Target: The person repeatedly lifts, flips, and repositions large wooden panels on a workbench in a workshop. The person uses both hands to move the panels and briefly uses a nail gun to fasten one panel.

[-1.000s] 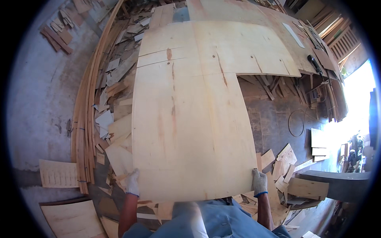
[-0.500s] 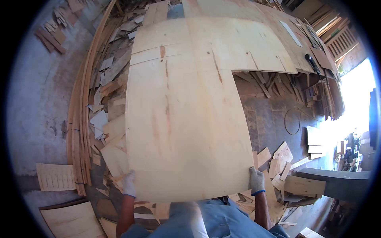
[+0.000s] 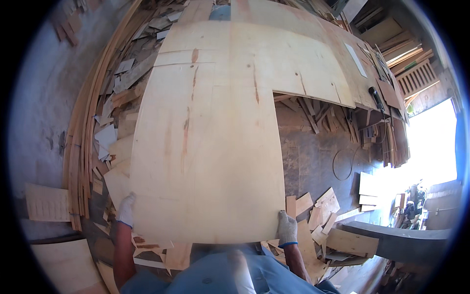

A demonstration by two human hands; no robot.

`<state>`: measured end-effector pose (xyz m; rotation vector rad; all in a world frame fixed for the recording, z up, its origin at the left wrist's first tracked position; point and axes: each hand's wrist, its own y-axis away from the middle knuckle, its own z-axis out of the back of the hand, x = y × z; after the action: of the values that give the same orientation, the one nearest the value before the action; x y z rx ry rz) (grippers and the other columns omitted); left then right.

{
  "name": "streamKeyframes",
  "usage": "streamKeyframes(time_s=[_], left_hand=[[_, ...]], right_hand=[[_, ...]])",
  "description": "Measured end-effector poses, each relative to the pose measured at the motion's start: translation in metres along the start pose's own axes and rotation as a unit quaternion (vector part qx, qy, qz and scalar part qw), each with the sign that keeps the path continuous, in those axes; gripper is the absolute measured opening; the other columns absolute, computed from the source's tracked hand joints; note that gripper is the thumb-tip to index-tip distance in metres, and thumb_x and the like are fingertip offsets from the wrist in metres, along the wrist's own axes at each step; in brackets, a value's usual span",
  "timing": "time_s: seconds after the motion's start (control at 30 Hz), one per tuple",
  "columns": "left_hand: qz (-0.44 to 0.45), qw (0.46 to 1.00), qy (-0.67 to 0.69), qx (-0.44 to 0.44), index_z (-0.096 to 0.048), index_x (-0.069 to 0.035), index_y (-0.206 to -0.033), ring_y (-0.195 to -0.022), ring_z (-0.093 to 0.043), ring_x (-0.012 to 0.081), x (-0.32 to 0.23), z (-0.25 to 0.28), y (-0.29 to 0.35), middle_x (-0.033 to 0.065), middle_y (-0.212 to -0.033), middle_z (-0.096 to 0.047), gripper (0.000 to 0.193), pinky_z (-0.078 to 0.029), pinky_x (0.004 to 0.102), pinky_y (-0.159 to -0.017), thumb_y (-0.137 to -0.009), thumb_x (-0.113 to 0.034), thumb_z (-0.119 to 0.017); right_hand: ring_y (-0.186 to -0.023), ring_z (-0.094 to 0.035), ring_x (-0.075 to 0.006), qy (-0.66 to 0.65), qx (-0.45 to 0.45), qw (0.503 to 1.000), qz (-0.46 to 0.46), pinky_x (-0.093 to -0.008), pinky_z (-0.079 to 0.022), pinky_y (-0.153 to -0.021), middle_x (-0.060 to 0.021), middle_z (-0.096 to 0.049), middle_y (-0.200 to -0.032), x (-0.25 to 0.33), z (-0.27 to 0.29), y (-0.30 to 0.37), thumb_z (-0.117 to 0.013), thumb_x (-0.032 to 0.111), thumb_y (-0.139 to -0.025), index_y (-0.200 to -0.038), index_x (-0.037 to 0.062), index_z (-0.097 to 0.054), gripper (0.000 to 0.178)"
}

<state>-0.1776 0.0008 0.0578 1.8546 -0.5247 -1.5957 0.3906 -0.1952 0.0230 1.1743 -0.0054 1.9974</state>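
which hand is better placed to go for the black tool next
Probably the right hand: it grips the right edge of the plywood sheet, nearer the black tool; the left hand grips the left edge.

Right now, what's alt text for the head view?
A gloved left hand and gloved right hand grip opposite side edges of a large, pale plywood sheet, near its closest end. Scattered wood offcuts lie on the dark floor to the right; long wooden strips run along the left.
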Motion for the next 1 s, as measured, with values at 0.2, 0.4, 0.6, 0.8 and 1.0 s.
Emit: streamKeyframes(time_s=[0.2, 0.4, 0.6, 0.8, 1.0], left_hand=[[-0.02, 1.0, -0.021, -0.01, -0.065, 0.0, -0.11, -0.089, -0.065, 0.0173, 0.0, 0.009, -0.003, 0.0078, -0.104, -0.067, 0.039, -0.053, 0.031, -0.084, -0.095, -0.036, -0.058], [-0.009, 0.999, 0.032, -0.009, -0.063, 0.0, -0.113, -0.089, -0.066, 0.0194, -0.019, -0.023, -0.004, 0.0095, -0.102, -0.067, 0.038, -0.055, 0.0347, -0.082, -0.094, -0.032, -0.059], [-0.011, 0.999, 0.039, 0.032, -0.06, -0.001, -0.121, -0.099, -0.066, 0.0243, 0.002, -0.008, -0.042, 0.0125, -0.112, -0.066, 0.045, -0.055, 0.038, -0.087, -0.093, -0.036, -0.057], [-0.039, 0.999, 0.001, 0.033, -0.059, 0.001, -0.121, -0.099, -0.066, 0.0246, 0.01, 0.006, -0.05, 0.0124, -0.112, -0.066, 0.043, -0.054, 0.0375, -0.088, -0.096, -0.034, -0.054], [-0.068, 0.996, -0.024, -0.051, -0.062, 0.001, -0.116, -0.099, -0.062, 0.0181, 0.051, -0.025, 0.003, 0.0078, -0.108, -0.065, 0.038, -0.051, 0.0333, -0.089, -0.096, -0.03, -0.054]], right_hand=[[-0.058, -0.049, -0.0084, -0.055, 0.016, 0.993, -0.104, -0.03, -0.039, -0.053, 0.0008, -0.055, -0.061, 0.072, 0.01, 0.018, -0.055, 0.038, -0.095, -0.074, -0.0035, -0.066, 0.047], [-0.062, -0.052, -0.0096, 0.052, 0.037, 0.997, -0.039, -0.0314, -0.041, -0.055, -0.0025, -0.059, -0.064, 0.023, 0.006, -0.014, -0.057, 0.039, -0.093, -0.077, -0.0058, -0.068, 0.049], [-0.06, -0.051, -0.0106, 0.041, -0.002, 0.998, 0.052, -0.0322, -0.04, -0.053, -0.0022, -0.057, -0.062, 0.02, 0.005, -0.047, -0.058, 0.042, -0.092, -0.075, -0.0043, -0.067, 0.05], [-0.061, -0.055, -0.0158, 0.111, -0.001, 0.987, 0.115, -0.035, -0.043, -0.054, -0.0044, -0.059, -0.065, 0.02, 0.003, -0.049, -0.056, 0.033, -0.092, -0.079, -0.0035, -0.064, 0.039], [-0.056, -0.05, -0.0101, -0.027, -0.012, 0.991, -0.132, -0.0308, -0.039, -0.051, 0.001, -0.055, -0.06, 0.074, 0.034, -0.02, -0.055, 0.028, -0.094, -0.075, -0.0008, -0.065, 0.036]])
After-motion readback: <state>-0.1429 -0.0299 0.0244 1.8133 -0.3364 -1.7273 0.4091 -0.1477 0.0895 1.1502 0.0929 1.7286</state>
